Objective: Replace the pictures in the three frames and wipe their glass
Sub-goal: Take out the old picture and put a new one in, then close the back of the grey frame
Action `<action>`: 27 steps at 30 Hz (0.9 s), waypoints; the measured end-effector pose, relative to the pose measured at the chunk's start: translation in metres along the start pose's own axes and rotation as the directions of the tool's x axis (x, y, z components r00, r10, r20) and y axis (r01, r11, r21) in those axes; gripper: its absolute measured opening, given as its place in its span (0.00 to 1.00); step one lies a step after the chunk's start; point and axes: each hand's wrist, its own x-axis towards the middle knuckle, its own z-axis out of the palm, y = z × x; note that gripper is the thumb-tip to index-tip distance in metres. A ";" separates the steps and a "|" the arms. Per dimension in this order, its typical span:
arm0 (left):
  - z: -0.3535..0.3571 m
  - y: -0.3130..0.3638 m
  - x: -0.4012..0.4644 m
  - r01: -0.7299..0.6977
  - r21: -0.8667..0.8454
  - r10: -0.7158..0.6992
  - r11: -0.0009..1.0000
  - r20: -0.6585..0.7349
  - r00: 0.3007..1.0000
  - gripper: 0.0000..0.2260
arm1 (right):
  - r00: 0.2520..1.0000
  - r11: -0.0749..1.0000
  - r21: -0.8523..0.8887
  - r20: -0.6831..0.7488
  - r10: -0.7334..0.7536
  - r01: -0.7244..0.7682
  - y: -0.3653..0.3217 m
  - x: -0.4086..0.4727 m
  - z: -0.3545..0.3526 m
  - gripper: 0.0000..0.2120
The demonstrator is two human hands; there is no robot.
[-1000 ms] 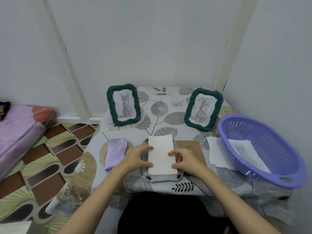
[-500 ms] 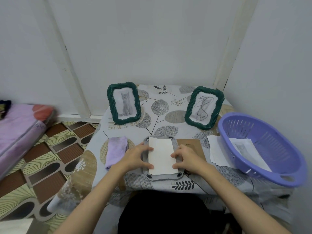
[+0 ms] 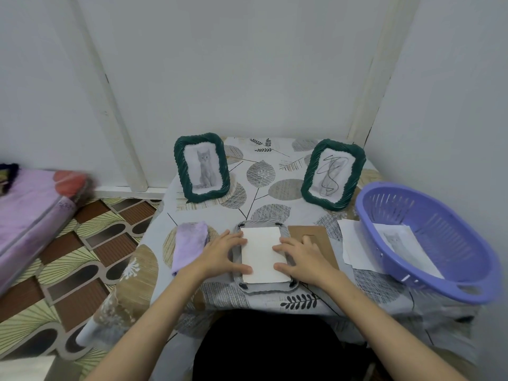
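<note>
Both hands, left hand [image 3: 222,251] at nine o'clock and right hand [image 3: 301,255] at three, are pressing flat, fingers extended, on the white picture [image 3: 263,254] lying in the face-down frame [image 3: 237,281].

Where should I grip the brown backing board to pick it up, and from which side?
Probably by the backing board's far edge, coming from above with the right hand. It lies flat, its near part is under that hand, and the face-down frame abuts its left side.
</note>
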 end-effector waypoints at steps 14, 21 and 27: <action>0.004 -0.005 0.003 -0.029 0.032 0.028 0.999 0.021 0.999 0.63 | 0.857 0.926 0.138 -0.350 0.378 -0.353 0.031 -0.004 0.003 0.21; 0.005 -0.005 0.001 0.021 -0.017 -0.021 1.000 0.014 1.000 0.50 | 0.747 0.823 0.205 -0.348 0.567 -0.529 0.038 -0.010 0.017 0.32; 0.006 -0.004 0.000 0.046 0.001 -0.046 0.999 0.005 0.999 0.42 | 0.715 0.788 0.376 -0.347 0.607 -0.487 0.039 -0.004 0.015 0.24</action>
